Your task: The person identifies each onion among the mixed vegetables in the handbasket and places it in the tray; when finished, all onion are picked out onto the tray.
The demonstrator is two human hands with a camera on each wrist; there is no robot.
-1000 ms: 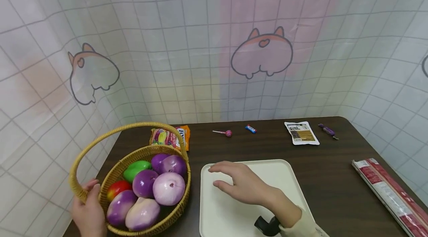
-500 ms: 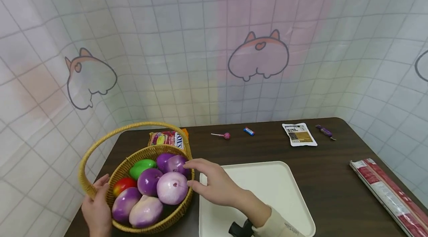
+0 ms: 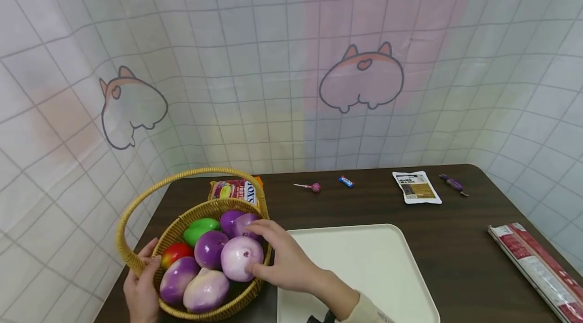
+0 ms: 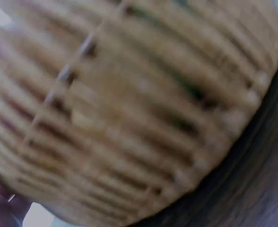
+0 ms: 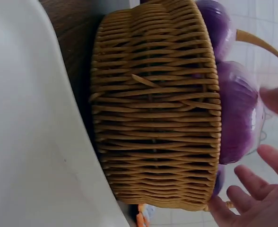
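Observation:
A wicker basket with a tall hoop handle holds several glossy vegetables. My left hand grips its left side where the handle meets the rim; the blurred left wrist view is mostly woven wall. Over the basket's right side, my right hand spreads its fingers around a pale purple onion, the thumb at its side. In the right wrist view the fingers are apart and this onion stands above the rim. Also inside are a green piece, a red-yellow one and purple ones.
A cream tray lies right of the basket. Along the back are a candy bag, a lollipop, a small blue wrapped candy, a white pouch and a purple wrapped candy. A long red-white packet lies at right.
My right hand has moved left from above the tray to the onion in the basket. The left hand keeps its hold, and it and the basket appear slightly farther right in view.

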